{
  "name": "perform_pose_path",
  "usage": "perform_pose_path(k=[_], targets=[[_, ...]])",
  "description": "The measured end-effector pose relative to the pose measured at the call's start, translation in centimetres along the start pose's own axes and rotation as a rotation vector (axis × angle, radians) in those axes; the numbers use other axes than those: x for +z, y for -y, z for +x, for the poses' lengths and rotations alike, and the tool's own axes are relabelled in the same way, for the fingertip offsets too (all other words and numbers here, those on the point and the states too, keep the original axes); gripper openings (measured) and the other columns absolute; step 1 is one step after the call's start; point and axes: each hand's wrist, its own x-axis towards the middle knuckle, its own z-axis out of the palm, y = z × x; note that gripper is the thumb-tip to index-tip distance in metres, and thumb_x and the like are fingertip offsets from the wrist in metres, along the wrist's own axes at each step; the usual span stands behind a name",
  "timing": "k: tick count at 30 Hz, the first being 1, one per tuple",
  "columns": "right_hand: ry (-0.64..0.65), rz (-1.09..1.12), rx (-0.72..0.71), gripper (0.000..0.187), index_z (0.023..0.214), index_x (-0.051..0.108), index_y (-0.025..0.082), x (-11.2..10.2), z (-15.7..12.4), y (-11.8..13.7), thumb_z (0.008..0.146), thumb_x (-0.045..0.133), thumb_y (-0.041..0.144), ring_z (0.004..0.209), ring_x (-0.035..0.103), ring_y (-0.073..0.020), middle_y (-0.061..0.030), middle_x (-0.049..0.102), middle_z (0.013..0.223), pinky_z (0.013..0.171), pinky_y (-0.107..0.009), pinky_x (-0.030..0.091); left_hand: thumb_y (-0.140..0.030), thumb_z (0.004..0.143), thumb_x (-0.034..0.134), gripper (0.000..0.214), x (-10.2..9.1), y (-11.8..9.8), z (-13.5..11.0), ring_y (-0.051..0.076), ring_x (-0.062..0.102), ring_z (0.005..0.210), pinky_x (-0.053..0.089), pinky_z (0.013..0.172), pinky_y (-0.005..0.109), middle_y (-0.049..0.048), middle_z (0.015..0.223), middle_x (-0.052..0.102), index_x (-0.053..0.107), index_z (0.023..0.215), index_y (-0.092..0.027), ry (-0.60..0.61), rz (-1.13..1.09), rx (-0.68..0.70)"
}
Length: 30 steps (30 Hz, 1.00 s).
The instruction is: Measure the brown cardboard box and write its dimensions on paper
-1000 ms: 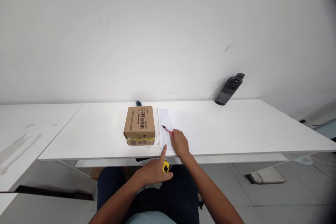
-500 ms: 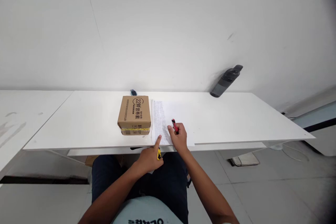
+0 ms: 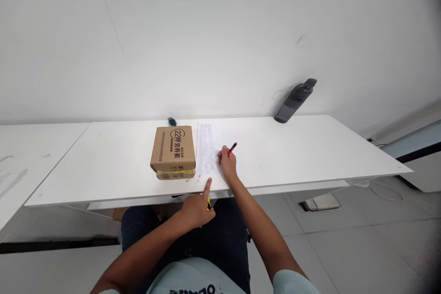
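My right hand (image 3: 227,163) is closed around a red-and-black pen (image 3: 233,148) and rests over the right side of a sheet of paper (image 3: 206,149) covered in dense handwriting. The pen's dark end points up and away to the right; its other end is hidden by my fingers. At the table's front edge, my left hand (image 3: 197,209) curls around a small yellow-and-black object (image 3: 208,205), mostly covered by the palm. Its index finger stretches forward to the near end of the paper. A brown cardboard box (image 3: 173,149) with a yellow strip round it stands left of the paper.
A dark bottle (image 3: 293,103) leans against the wall at the back of the white table (image 3: 296,156). Behind the box lies a small dark key-fob-like item (image 3: 172,121). Below the table, a flat pale object (image 3: 322,202) sits on the floor.
My right hand has shifted forward and slightly left, and the pen now tilts to the right. The paper lies farther from the table's front edge. My left hand stays nearly in place.
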Motion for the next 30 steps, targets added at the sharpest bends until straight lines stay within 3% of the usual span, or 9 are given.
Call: perform_pose_path(k=[3, 5, 8, 12, 17, 23, 27, 30], targets=[[0.005, 0.034, -0.061, 0.061, 0.085, 0.062, 0.020, -0.3, -0.7, 0.4, 0.092, 0.028, 0.069, 0.076, 0.061, -0.0200, -0.0061, 0.066, 0.078, 0.072, -0.030, 0.047, -0.038, 0.082, 0.050, 0.093, 0.6, 0.3, 0.1, 0.033, 0.069, 0.080, 0.045, 0.068, 0.037, 0.0140, 0.091, 0.074, 0.002, 0.158, -0.018, -0.033, -0.010, -0.013], [0.034, 0.021, -0.074, 0.062, 0.091, 0.065, 0.020, -0.9, -1.7, 0.5, 0.092, 0.027, 0.069, 0.072, 0.060, -0.0198, -0.0047, 0.066, 0.075, 0.069, -0.030, 0.047, -0.040, 0.084, 0.050, 0.093, 0.8, 0.2, 0.0, 0.032, 0.070, 0.081, 0.046, 0.069, 0.037, 0.0145, 0.093, 0.074, -0.001, 0.158, -0.017, -0.063, -0.026, -0.033], [0.114, -0.086, -0.044, 0.056, 0.078, 0.064, 0.021, -1.6, -3.1, 0.4, 0.092, 0.036, 0.066, 0.057, 0.054, -0.0185, 0.0004, 0.056, 0.055, 0.061, -0.029, 0.043, -0.043, 0.085, 0.048, 0.094, 0.7, 0.3, -0.3, 0.034, 0.070, 0.083, 0.046, 0.070, 0.038, 0.0167, 0.096, 0.074, -0.002, 0.158, -0.013, -0.102, -0.038, -0.087], [0.164, -0.239, -0.037, 0.052, 0.059, 0.055, 0.023, -1.7, -3.4, 0.3, 0.092, 0.042, 0.061, 0.055, 0.053, -0.0182, 0.0011, 0.052, 0.050, 0.060, -0.029, 0.040, -0.041, 0.085, 0.049, 0.092, 0.4, 0.7, -0.3, 0.035, 0.070, 0.087, 0.046, 0.072, 0.038, 0.0169, 0.096, 0.075, 0.002, 0.158, -0.011, -0.124, -0.045, -0.138], [0.264, -0.266, -0.065, 0.047, 0.058, 0.055, 0.023, -1.5, -3.0, 0.0, 0.090, 0.047, 0.056, 0.054, 0.054, -0.0179, 0.0019, 0.053, 0.048, 0.060, -0.028, 0.039, -0.039, 0.086, 0.049, 0.092, 1.1, 0.9, 0.1, 0.033, 0.070, 0.085, 0.046, 0.068, 0.036, 0.0146, 0.096, 0.075, -0.003, 0.158, -0.014, -0.139, -0.033, -0.131], [0.280, -0.284, -0.087, 0.046, 0.059, 0.056, 0.023, -1.6, -3.1, -0.2, 0.091, 0.046, 0.054, 0.058, 0.057, -0.0178, 0.0014, 0.057, 0.052, 0.063, -0.027, 0.040, -0.040, 0.089, 0.048, 0.089, 2.7, 0.8, 0.0, 0.032, 0.070, 0.080, 0.047, 0.066, 0.037, 0.0153, 0.101, 0.072, -0.002, 0.158, -0.016, -0.218, 0.042, -0.168], [0.277, -0.302, -0.087, 0.046, 0.056, 0.055, 0.023, -1.5, -3.2, 0.0, 0.090, 0.046, 0.054, 0.057, 0.057, -0.0180, 0.0009, 0.057, 0.050, 0.063, -0.028, 0.040, -0.042, 0.086, 0.053, 0.092, 3.3, 1.1, -1.6, 0.031, 0.069, 0.088, 0.051, 0.075, 0.040, 0.0156, 0.108, 0.070, 0.003, 0.158, -0.013, -0.252, -0.029, -0.041], [0.275, -0.311, -0.083, 0.047, 0.056, 0.055, 0.023, -1.6, -3.2, 0.0, 0.090, 0.046, 0.054, 0.058, 0.057, -0.0187, 0.0003, 0.058, 0.050, 0.064, -0.028, 0.040, -0.043, 0.082, 0.059, 0.091, 2.5, 1.2, -2.6, 0.030, 0.065, 0.101, 0.051, 0.089, 0.042, 0.0149, 0.114, 0.067, 0.013, 0.155, -0.012, -0.354, -0.140, 0.131]])
